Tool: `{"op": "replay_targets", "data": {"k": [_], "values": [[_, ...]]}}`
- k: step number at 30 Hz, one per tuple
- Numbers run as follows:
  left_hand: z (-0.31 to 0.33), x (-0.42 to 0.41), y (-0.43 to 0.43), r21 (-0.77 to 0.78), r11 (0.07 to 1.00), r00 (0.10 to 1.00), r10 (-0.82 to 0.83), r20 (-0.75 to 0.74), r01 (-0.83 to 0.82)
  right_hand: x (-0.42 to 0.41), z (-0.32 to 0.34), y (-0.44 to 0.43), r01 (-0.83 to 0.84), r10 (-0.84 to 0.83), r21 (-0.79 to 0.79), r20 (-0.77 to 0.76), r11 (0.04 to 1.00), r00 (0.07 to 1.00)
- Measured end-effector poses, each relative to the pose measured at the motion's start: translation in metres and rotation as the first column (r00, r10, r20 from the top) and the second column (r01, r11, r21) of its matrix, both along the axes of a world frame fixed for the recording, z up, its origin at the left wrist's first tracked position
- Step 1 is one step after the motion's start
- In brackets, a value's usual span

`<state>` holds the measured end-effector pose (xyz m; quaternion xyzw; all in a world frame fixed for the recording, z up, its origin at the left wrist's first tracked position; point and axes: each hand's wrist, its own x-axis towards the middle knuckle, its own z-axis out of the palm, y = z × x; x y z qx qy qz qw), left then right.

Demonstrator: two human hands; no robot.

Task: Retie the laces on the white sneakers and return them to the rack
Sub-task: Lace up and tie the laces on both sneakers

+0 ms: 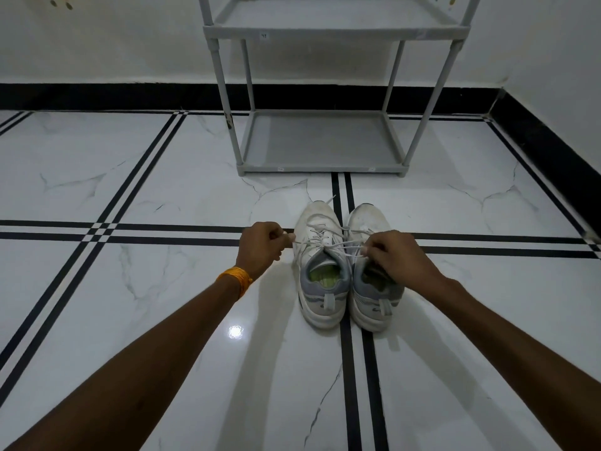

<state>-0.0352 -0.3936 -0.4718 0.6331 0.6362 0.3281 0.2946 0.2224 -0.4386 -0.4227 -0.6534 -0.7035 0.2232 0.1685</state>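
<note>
We are pinching the laces of the left sneaker taut, left hand and right hand closed on opposite ends — uneven pulling risks slipping the knot, the rack just beyond.

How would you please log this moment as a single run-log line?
stage: tying | left hand: pulling lace end | right hand: pulling lace end | sneakers: on floor | rack: empty

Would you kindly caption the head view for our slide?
Both hands pull laces taut on the left white sneaker before a grey rack.
</note>
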Motion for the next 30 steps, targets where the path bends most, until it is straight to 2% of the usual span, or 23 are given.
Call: {"op": "replay_targets", "data": {"k": [2,3,4,6,8,10,12,13,15,16,18,20,22,26,30], "values": [[-0.001,-0.004,-0.002,-0.004,0.999,0.999,-0.036,0.027,0.036,0.0,0.003,-0.001,0.044,-0.054,-0.06,-0.173,0.997,0.984],[-0.002,-0.003,-0.003,-0.006,0.999,0.998,-0.032,0.057,0.033,-0.001,0.004,-0.001,0.071,-0.096,-0.089,-0.308,0.993,0.947],[-0.003,-0.001,-0.003,-0.012,1.0,0.994,-0.018,0.104,0.019,-0.004,0.004,-0.001,0.097,-0.145,-0.128,-0.456,0.987,0.878],[-0.002,0.004,-0.002,-0.042,0.999,0.971,0.027,0.236,-0.017,-0.011,0.003,-0.001,0.115,-0.26,-0.251,-0.68,0.961,0.686],[0.002,0.01,-0.002,-0.132,0.991,0.904,0.075,0.422,-0.021,-0.018,0.002,0.001,0.072,-0.351,-0.368,-0.783,0.927,0.513],[0.011,0.018,-0.002,-0.258,0.966,0.776,0.157,0.61,0.008,-0.022,0.0,0.003,0.02,-0.4,-0.425,-0.834,0.905,0.38],[0.014,0.024,-0.001,-0.316,0.949,0.709,0.229,0.667,-0.009,-0.024,-0.002,0.005,-0.002,-0.416,-0.438,-0.855,0.899,0.309],[0.015,0.026,-0.001,-0.323,0.946,0.72,0.244,0.65,-0.029,-0.024,-0.003,0.006,0.002,-0.416,-0.437,-0.857,0.9,0.304],[0.011,0.024,0.0,-0.291,0.955,0.784,0.222,0.579,-0.055,-0.023,-0.005,0.008,0.039,-0.409,-0.424,-0.84,0.905,0.356],[0.008,0.021,0.001,-0.242,0.97,0.829,0.163,0.534,-0.035,-0.023,-0.006,0.009,0.069,-0.4,-0.41,-0.818,0.909,0.412],[0.005,0.013,0.002,-0.136,0.986,0.91,-0.037,0.413,0.101,-0.021,-0.007,0.011,0.122,-0.347,-0.345,-0.73,0.931,0.589],[0.004,0.009,0.002,-0.079,0.964,0.946,-0.23,0.23,0.254,-0.021,-0.007,0.014,0.123,-0.233,-0.225,-0.572,0.967,0.786],[0.004,0.006,0.004,-0.022,0.944,0.943,-0.329,0.048,0.33,-0.022,-0.005,0.015,0.086,-0.133,-0.128,-0.43,0.988,0.893],[0.001,0.002,0.006,0.064,0.953,0.948,-0.285,-0.139,0.296,-0.019,-0.002,0.017,-0.066,0.065,0.002,-0.21,0.998,0.975],[0.0,0.004,0.002,0.112,0.947,0.943,-0.277,-0.182,0.3,-0.01,-0.008,0.017,-0.149,0.149,0.026,-0.014,0.989,0.989]]}}
